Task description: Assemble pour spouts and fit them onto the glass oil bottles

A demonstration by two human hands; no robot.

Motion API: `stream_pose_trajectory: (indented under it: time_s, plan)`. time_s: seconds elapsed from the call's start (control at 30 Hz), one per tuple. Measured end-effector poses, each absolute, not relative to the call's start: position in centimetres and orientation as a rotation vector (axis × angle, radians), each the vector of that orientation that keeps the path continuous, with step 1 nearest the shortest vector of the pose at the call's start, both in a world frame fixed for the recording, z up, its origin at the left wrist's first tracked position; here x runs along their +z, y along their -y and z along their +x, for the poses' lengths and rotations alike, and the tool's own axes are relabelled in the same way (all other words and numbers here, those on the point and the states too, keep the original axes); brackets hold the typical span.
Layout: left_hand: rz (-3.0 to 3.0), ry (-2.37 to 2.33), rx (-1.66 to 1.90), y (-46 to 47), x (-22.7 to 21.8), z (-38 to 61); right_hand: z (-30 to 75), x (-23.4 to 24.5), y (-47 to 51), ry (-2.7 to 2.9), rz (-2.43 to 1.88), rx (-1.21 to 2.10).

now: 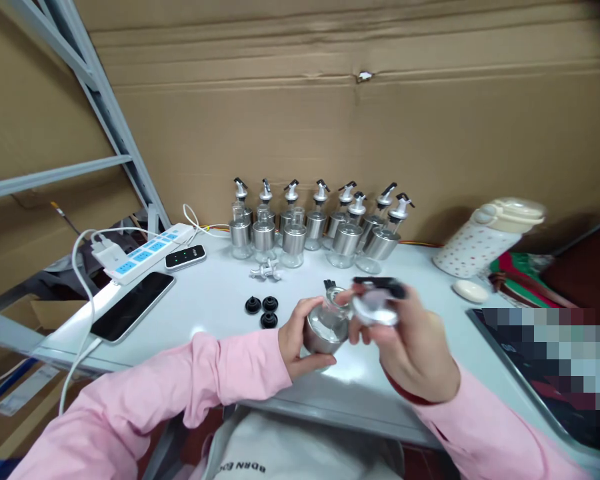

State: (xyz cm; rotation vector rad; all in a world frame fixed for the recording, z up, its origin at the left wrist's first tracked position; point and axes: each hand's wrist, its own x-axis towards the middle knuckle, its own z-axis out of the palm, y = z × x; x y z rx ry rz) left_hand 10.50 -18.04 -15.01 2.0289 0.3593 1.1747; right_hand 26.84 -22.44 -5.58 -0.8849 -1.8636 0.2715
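My left hand (pixel 300 340) is wrapped round a small glass bottle with a steel base (pixel 325 327), held tilted just above the white table (pixel 220 300). My right hand (pixel 410 340) pinches a silver pourer cap with a black lever (pixel 377 300) right at the bottle's neck. The cap is blurred by motion. Both sleeves are pink.
A row of several finished bottles with pourer caps (pixel 320 227) stands at the back. Three black stoppers (pixel 263 310) and loose silver parts (pixel 266 270) lie in front. At left lie a phone (pixel 133 305), power strip (pixel 143 252) and small black device (pixel 185 257). At right stand a dotted thermos (pixel 485 240) and a soap-like white oval (pixel 471 291).
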Motion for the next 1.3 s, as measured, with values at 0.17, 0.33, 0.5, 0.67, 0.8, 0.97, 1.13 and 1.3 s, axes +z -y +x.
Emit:
stream_pose_trajectory:
  time_s: [0.17, 0.33, 0.5, 0.67, 0.8, 0.97, 1.13, 1.3]
  plan:
    - [2.005, -0.341, 1.114, 17.8, -15.4, 10.4, 26.5, -3.2, 21.6, 2.233, -0.851, -0.181]
    - [1.939, -0.361, 1.111, 17.8, -15.5, 10.6, 27.7, -0.8, 18.7, 2.09, -0.929, -0.351]
    - [1.941, -0.504, 1.184, 17.5, -15.8, 11.0, 28.9, 0.6, 14.5, 1.952, -1.099, -0.364]
    - [2.008, -0.5, 1.204, 17.5, -16.1, 11.2, 29.1, -0.8, 9.6, 2.066, -1.245, -0.42]
    - [1.982, -0.539, 1.149, 17.6, -15.9, 11.2, 29.3, -2.6, 6.9, 2.136, -1.399, -0.463]
    - [1.976, -0.542, 1.186, 17.4, -16.3, 11.4, 29.7, -4.0, 5.3, 2.163, -1.494, -0.466]
    - [1.921, -0.514, 1.214, 17.2, -16.8, 11.6, 29.9, -4.4, 5.0, 2.136, -1.505, -0.426]
    - [1.762, -0.587, 1.114, 17.3, -16.4, 11.5, 30.1, -5.2, 7.2, 2.04, -1.268, -0.454]
